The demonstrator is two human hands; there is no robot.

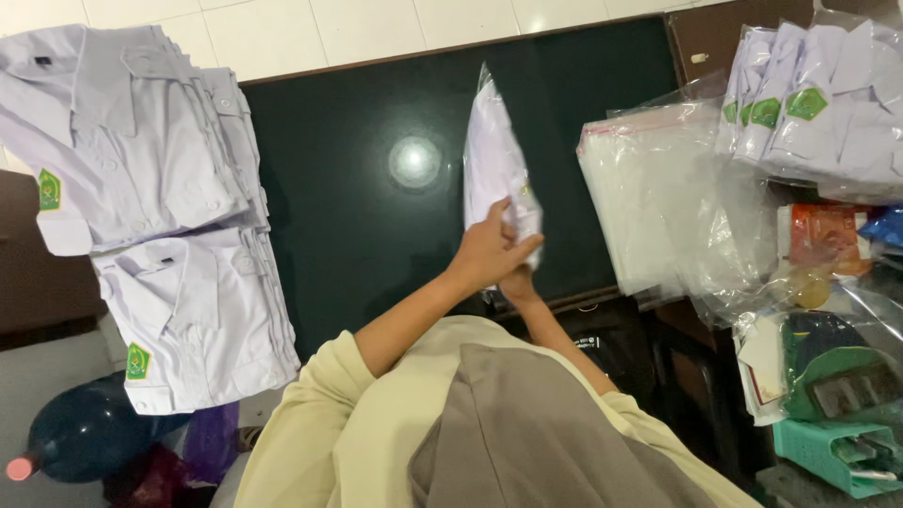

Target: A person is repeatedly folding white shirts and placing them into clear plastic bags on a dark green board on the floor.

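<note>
Bagged shirt [494, 165]: a folded white shirt in a clear plastic bag stood on edge over the near edge of the dark table [348, 188].
Left hand [489, 249]: fingers closed around the bag's lower end.
Right hand [519, 282]: mostly hidden beneath it; grip could not be told.
Done: bagged shirts [818, 94] lay stacked at the far right corner.
Left: unbagged folded shirts [141, 188] piled along the left edge; empty bags [649, 198] on the right.
</note>
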